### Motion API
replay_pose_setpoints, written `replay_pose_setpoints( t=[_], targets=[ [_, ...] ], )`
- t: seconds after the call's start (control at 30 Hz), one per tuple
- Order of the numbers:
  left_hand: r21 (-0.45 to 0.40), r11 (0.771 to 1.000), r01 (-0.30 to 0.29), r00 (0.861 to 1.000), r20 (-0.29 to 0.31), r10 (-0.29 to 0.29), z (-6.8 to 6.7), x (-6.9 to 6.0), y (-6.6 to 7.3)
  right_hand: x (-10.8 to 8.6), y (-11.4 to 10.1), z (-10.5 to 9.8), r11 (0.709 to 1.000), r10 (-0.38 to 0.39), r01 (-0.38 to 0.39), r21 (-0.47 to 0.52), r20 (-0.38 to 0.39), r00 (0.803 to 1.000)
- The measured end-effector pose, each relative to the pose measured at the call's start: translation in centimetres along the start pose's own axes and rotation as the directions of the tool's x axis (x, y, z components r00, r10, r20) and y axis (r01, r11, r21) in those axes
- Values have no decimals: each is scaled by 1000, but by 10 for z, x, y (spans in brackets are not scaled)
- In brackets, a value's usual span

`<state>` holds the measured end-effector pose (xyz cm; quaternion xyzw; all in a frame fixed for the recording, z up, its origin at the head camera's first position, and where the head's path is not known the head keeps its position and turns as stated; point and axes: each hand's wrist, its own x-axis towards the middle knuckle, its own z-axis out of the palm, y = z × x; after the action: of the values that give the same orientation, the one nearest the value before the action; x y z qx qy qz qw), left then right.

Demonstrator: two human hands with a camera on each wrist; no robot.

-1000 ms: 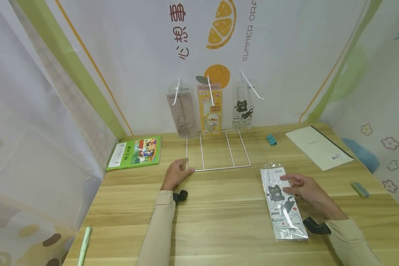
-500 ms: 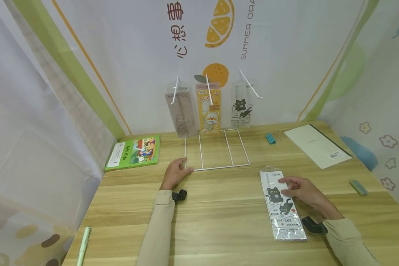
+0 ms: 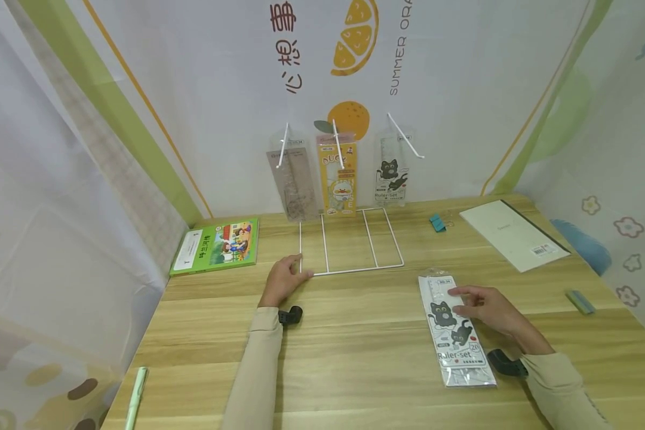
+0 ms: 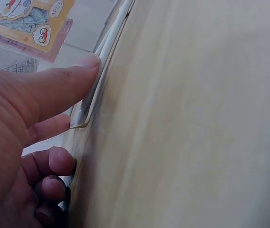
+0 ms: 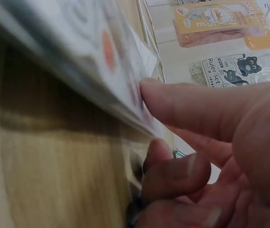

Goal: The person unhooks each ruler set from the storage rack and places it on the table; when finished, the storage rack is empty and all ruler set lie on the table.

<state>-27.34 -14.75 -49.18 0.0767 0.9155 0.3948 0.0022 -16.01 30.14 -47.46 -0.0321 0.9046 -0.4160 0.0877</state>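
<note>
My left hand (image 3: 284,280) is at the front left corner of a white wire display rack (image 3: 355,272), thumb and a finger on either side of the wire. In the left wrist view the thumb (image 4: 68,85) lies against the wire. On the right, my right hand (image 3: 486,307) pinches the right edge of a clear packet holding a ruler set (image 3: 451,328), printed with black cats. The right wrist view shows that packet (image 5: 82,52) edge-on, tilted over the wood. Three hooks rise behind the rack's base, with a grey packet (image 3: 295,185), a yellow duck packet (image 3: 340,185) and another cat ruler set (image 3: 391,173) hanging there.
A green picture book (image 3: 217,246) lies at the back left of the wooden table (image 3: 355,358). Near the left edge is a pale green pen (image 3: 136,397). A teal binder clip (image 3: 438,223), a cream notebook (image 3: 513,235) and a small blue-green block (image 3: 579,302) lie on the right.
The head view has shifted slightly. Both hands keep their places, the left on the rack's corner and the right on the ruler set, whose packet has moved barely at all.
</note>
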Motion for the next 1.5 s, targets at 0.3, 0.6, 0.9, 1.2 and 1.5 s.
replay_pose_setpoints(
  t=[0.3, 0.6, 0.9, 1.2, 1.5],
  targets=[
    [38, 999, 17, 1000, -13, -17, 1, -1, -1, 1, -3, 1, 1000, -5, 5, 26, -3, 1000],
    [70, 997, 29, 999, -31, -27, -1, -3, -1, 9, -5, -2, 1000, -18, 18, 17, -5, 1000],
    [69, 997, 25, 1000, -15, -24, -4, -2, -1, 71, -42, -24, 992, -115, 122, 38, -154, 981],
    [64, 998, 12, 1000, -12, -11, -3, -1, 1, 143, -94, -45, 938, -169, 254, 235, -330, 929],
    [27, 1000, 14, 1000, -4, -14, 2, 1, 0, 190, -120, -54, 864, -177, 351, 360, -437, 882]
  ],
)
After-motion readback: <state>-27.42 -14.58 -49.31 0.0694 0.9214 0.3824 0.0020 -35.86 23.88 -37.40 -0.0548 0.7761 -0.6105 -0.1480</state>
